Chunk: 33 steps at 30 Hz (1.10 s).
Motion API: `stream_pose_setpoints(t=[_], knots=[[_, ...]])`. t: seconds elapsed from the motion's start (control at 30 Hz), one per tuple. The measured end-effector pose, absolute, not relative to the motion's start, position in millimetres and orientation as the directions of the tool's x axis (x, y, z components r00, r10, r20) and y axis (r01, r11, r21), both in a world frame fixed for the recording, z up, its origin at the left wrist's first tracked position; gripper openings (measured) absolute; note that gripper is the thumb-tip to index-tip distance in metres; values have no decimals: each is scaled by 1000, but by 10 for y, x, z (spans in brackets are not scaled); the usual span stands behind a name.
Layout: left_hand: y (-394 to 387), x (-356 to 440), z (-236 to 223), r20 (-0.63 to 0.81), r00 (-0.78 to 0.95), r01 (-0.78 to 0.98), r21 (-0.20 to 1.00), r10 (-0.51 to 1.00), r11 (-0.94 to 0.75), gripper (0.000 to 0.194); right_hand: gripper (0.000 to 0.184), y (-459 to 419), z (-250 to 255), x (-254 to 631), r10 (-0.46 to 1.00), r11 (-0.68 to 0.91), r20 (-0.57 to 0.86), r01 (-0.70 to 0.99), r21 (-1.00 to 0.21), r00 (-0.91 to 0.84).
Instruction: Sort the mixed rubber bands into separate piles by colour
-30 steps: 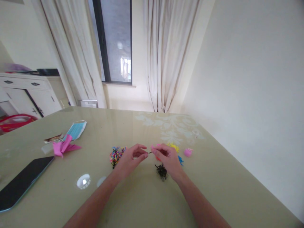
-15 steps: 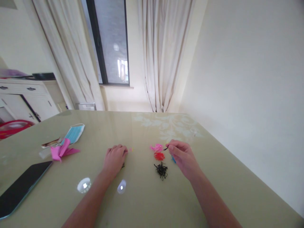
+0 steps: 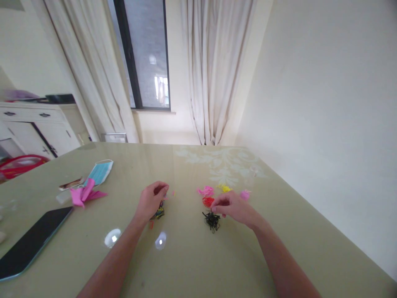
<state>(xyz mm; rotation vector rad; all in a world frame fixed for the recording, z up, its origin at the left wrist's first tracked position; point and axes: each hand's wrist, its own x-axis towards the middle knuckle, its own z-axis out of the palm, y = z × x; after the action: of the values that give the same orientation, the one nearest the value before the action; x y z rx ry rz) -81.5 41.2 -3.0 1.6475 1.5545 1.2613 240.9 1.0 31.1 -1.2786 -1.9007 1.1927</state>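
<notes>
My right hand (image 3: 233, 208) is pinched at the upper edge of a pile of black rubber bands (image 3: 212, 222), with a black band at its fingertips. Just beyond it lie piles of red bands (image 3: 208, 201), pink bands (image 3: 206, 191) and yellow bands (image 3: 225, 188). A pile of light purple bands (image 3: 245, 194) sits past its knuckles. My left hand (image 3: 152, 201) hovers over a heap of mixed-colour rubber bands (image 3: 159, 212), partly covering it. Its thumb and fingers are pressed together; what they hold, if anything, is too small to name.
To the left on the glossy table (image 3: 186, 265) lie a phone (image 3: 34, 240), a pink folded-paper piece (image 3: 85, 194) and a blue face mask (image 3: 101, 171). A few tiny bands (image 3: 174, 193) are right of my left hand. A wall (image 3: 325, 124) runs along the right.
My right hand has carried a black rubber band down and left to the black pile, uncovering the yellow and light purple piles. My left hand has lifted slightly, showing more of the mixed heap.
</notes>
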Motion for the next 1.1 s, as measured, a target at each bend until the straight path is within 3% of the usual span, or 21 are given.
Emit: stream_pose_setpoints(t=[0.13,0.3,0.47,0.63,0.77,0.83,0.93,1.0,1.1], knots=[[371,-753,45,164,-113,267,955,980,-129,52,12,26,256,2369,927,237,9,567,-789,-375],[195,-533,172,43,16,46,998,999,-44,55,17,0,254,2191,936,305,155,511,-804,-316],[63,-337,186,23,165,33,999,986,-29,47,25,-78,174,1887,943,320,231,453,-832,-241],[16,-232,164,29,272,60,997,962,-47,42,20,-79,122,1814,930,359,286,405,-841,-229],[43,-245,122,71,302,129,985,951,-115,42,26,-104,254,1913,949,271,230,185,-945,-216],[91,-295,53,156,247,329,915,956,-234,41,30,-144,370,1988,968,193,188,14,-981,-168],[193,-388,-84,338,202,727,578,919,-371,31,32,-210,529,2095,982,172,180,-115,-978,-61],[263,-431,-154,346,235,861,359,908,-360,31,32,-236,592,2146,983,174,179,-119,-978,-33],[330,-443,-176,264,282,917,209,922,-340,30,34,-225,617,2197,984,172,175,-88,-981,-24]])
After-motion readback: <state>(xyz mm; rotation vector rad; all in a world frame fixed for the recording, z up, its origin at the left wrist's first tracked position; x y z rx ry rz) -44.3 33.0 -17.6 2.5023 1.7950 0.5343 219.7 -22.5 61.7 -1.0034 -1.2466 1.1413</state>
